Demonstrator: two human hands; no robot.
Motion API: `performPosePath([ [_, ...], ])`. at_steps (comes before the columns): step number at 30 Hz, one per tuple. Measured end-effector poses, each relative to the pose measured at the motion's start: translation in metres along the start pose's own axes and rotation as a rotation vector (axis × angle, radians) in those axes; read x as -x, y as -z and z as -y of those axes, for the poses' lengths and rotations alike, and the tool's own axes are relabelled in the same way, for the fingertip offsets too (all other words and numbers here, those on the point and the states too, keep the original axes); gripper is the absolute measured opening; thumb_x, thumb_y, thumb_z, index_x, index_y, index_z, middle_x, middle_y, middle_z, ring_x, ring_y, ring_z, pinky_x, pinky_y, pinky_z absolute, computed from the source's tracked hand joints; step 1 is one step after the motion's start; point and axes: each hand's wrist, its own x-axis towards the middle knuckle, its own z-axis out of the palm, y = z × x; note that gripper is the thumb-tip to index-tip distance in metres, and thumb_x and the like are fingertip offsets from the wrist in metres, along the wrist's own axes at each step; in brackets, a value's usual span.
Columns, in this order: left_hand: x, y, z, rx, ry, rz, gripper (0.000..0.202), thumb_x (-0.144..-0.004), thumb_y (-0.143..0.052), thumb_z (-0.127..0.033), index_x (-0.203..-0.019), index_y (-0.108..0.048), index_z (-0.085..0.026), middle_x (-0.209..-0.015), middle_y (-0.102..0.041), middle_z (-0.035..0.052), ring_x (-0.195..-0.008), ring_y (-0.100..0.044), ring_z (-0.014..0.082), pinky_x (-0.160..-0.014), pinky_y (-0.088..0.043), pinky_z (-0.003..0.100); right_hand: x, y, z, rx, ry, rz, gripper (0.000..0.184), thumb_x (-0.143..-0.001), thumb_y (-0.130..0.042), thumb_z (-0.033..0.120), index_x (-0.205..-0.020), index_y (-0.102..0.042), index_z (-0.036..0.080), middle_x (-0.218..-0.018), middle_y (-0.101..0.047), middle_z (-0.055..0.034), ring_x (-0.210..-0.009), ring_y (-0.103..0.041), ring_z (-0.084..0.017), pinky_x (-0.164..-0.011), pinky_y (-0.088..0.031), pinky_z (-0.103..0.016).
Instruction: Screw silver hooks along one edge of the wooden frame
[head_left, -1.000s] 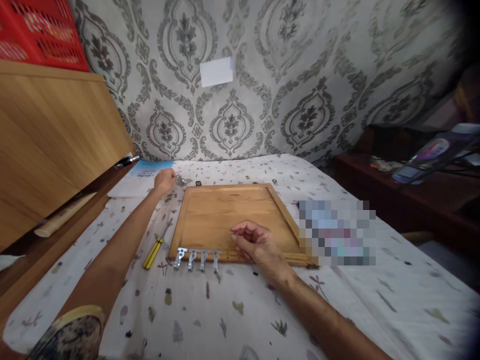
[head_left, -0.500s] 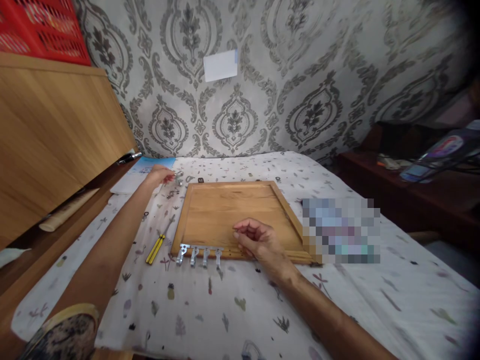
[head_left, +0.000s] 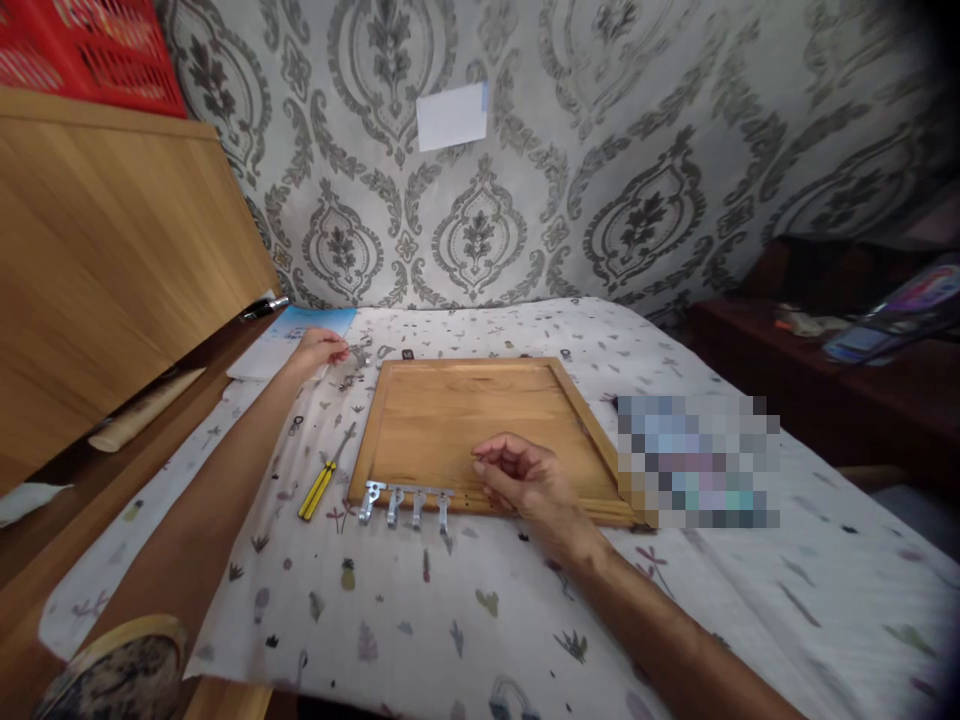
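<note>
Left hand (head_left: 319, 350) at loose fittings (head_left: 360, 357) on the table (head_left: 420, 620), off the wooden board (head_left: 465, 415)'s far-left corner.
Its grip is unclear. The right hand (head_left: 525, 480), fingers curled shut, rests on the board's near edge beside the hook rail (head_left: 405, 497). Pinch one fitting only; hold the board steady.

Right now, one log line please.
left hand: at small hardware beside board | right hand: curled, on board by hook rail | screwdriver: on cloth, left of board

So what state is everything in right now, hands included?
Wooden panel: lying flat on the bedsheet.
Hook rack: on the panel's near edge, hooks overhanging.
Screwdriver: lying untouched, left of the panel.
Left hand: at the small metal parts, grip unclear.
Right hand: fingers pinched, resting on the panel.
</note>
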Motion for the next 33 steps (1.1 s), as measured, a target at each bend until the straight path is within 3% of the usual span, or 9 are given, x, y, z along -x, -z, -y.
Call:
performPosePath([
  [8, -0.009, -0.008, 0.002, -0.102, -0.037, -0.062, 0.038, -0.095, -0.061, -0.036, -0.127, -0.059, -0.015, -0.125, -0.062, 0.0112, -0.107, -0.064, 0.023, -0.09, -0.057, 0.044, 0.0, 0.002, -0.002, 0.04, 0.014, 0.001, 0.031, -0.068, -0.08, 0.044, -0.08, -0.064, 0.02, -0.058, -0.054, 0.0048, -0.048, -0.043, -0.008, -0.044, -0.031, -0.023],
  [15, -0.008, -0.002, 0.007, -0.456, -0.034, -0.103, 0.038, -0.095, -0.062, -0.036, -0.127, -0.059, -0.015, -0.126, -0.062, 0.011, -0.108, -0.064, 0.0236, -0.09, -0.057, 0.045, 0.0, 0.001, -0.001, 0.032, 0.001, 0.01, 0.03, -0.067, -0.081, 0.042, -0.08, -0.064, 0.02, -0.06, -0.053, 0.0053, -0.048, -0.041, -0.008, -0.045, -0.031, -0.023],
  [23, 0.006, -0.003, -0.005, -0.826, -0.069, -0.122, 0.035, -0.094, -0.063, -0.035, -0.124, -0.061, -0.017, -0.125, -0.063, 0.0102, -0.11, -0.063, 0.0237, -0.092, -0.056, 0.044, 0.0, 0.001, 0.0, 0.051, -0.008, 0.009, 0.032, -0.067, -0.081, 0.044, -0.079, -0.064, 0.02, -0.058, -0.053, 0.005, -0.049, -0.044, -0.009, -0.045, -0.033, -0.023],
  [28, 0.016, -0.007, -0.013, -0.901, -0.12, -0.137, 0.035, -0.094, -0.063, -0.035, -0.124, -0.061, -0.017, -0.126, -0.062, 0.0106, -0.111, -0.063, 0.024, -0.093, -0.055, 0.045, -0.001, 0.0, 0.001, 0.028, -0.013, 0.001, 0.03, -0.066, -0.081, 0.041, -0.078, -0.063, 0.02, -0.056, -0.052, 0.0061, -0.048, -0.043, -0.008, -0.044, -0.031, -0.022],
  [33, 0.019, -0.029, -0.019, -0.86, -0.196, -0.116, 0.035, -0.095, -0.061, -0.036, -0.124, -0.061, -0.016, -0.126, -0.062, 0.0108, -0.111, -0.063, 0.0238, -0.094, -0.055, 0.046, 0.0, 0.0, 0.0, 0.028, -0.012, -0.005, 0.029, -0.065, -0.08, 0.04, -0.077, -0.063, 0.02, -0.056, -0.052, 0.0062, -0.047, -0.042, -0.008, -0.043, -0.03, -0.022],
])
